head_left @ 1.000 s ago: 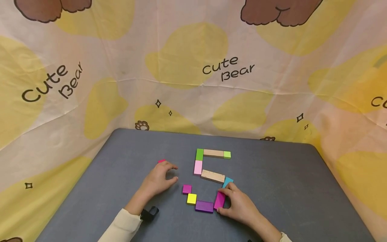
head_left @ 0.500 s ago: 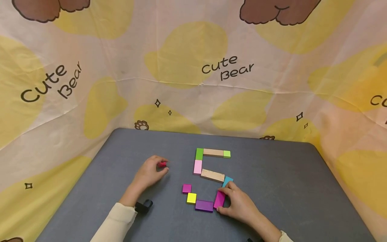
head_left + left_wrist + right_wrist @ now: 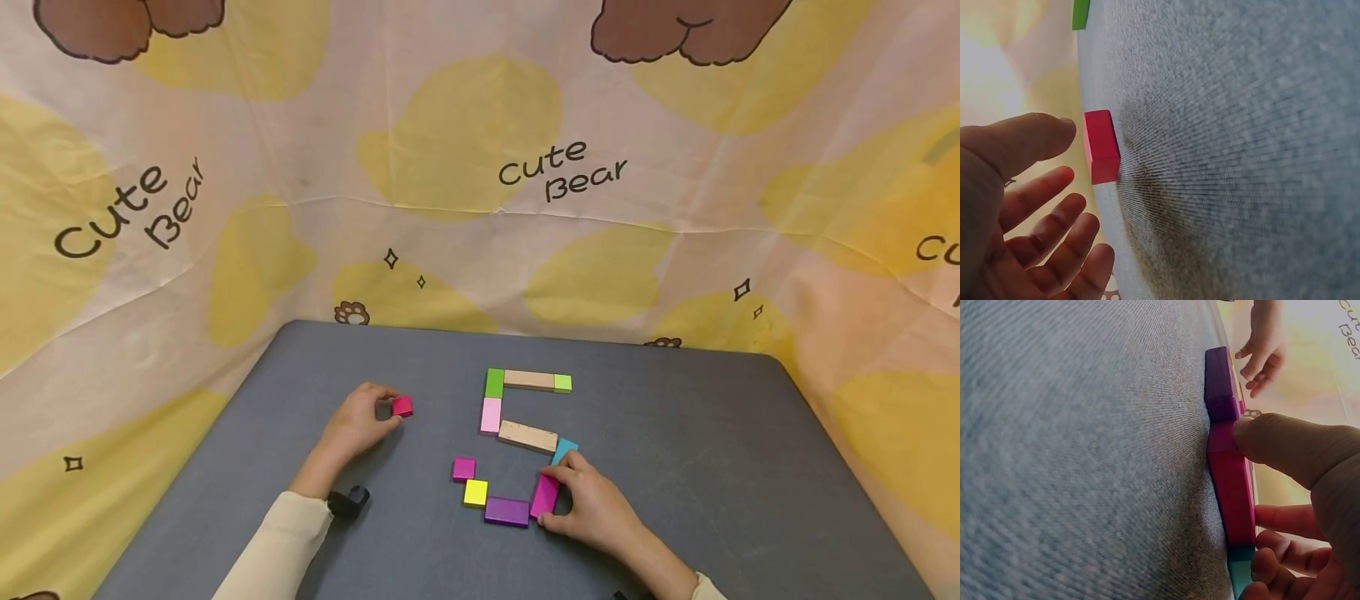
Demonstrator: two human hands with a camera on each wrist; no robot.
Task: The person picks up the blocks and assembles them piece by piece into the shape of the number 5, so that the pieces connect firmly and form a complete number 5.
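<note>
My left hand (image 3: pixel 357 422) is just left of a small red block (image 3: pixel 402 407) on the table. In the left wrist view the thumb and fingers (image 3: pixel 1054 240) are spread, with a gap between them and the red block (image 3: pixel 1102 147). My right hand (image 3: pixel 597 505) pinches a magenta block (image 3: pixel 545 496) by its two ends, thumb at the near end. That block (image 3: pixel 1233 487) lies between a purple block (image 3: pixel 507 512) and a blue block (image 3: pixel 565 451), the latter partly covered by the fingers.
Blocks lie in a 5-like outline: light green (image 3: pixel 563 384), tan (image 3: pixel 529 380), green (image 3: pixel 495 383), pink (image 3: pixel 491 416), a second tan block (image 3: pixel 528 436), yellow (image 3: pixel 476 493) and a small magenta cube (image 3: pixel 464 469). Patterned cloth (image 3: pixel 465 150) hangs behind the grey table (image 3: pixel 675 433).
My left hand has drawn back to the left and slightly down, over to the red block's left side, so the block shows fully. My right hand has stayed on the magenta block.
</note>
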